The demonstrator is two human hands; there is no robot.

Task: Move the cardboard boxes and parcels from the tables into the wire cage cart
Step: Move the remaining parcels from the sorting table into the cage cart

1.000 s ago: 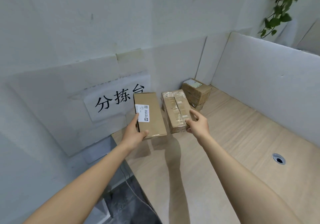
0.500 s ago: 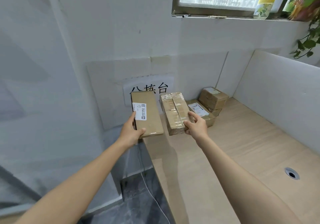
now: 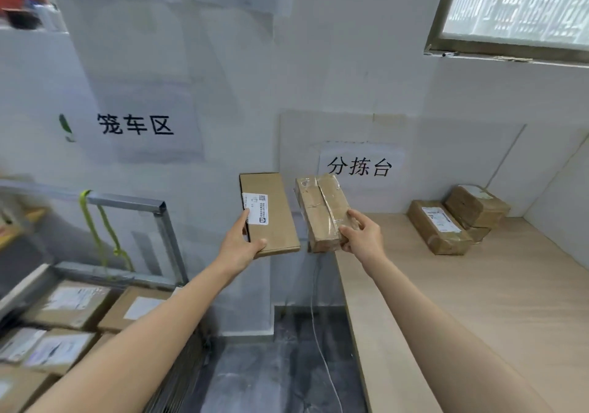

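**Two parcels in the air, between counter and cart**

We hold one parcel in each of our hands. Our left hand (image 3: 240, 247) grips the near end of a flat cardboard box (image 3: 277, 218) with a white label, thumb over its top face. Our right hand (image 3: 363, 237) curls round the near right corner of a taped brown parcel (image 3: 322, 211). The two are side by side and apart, both lifted clear of the wooden counter (image 3: 478, 310) – just past its left end, in front of the white wall.

The wire cage cart (image 3: 159, 208) stands at lower left, a yellow-green strap (image 3: 95, 221) hanging from its top rail. Labelled boxes (image 3: 76, 301) lie packed inside it. At the counter's far end, against the wall, a labelled parcel (image 3: 439, 227) lies beside stacked brown ones (image 3: 476, 205).
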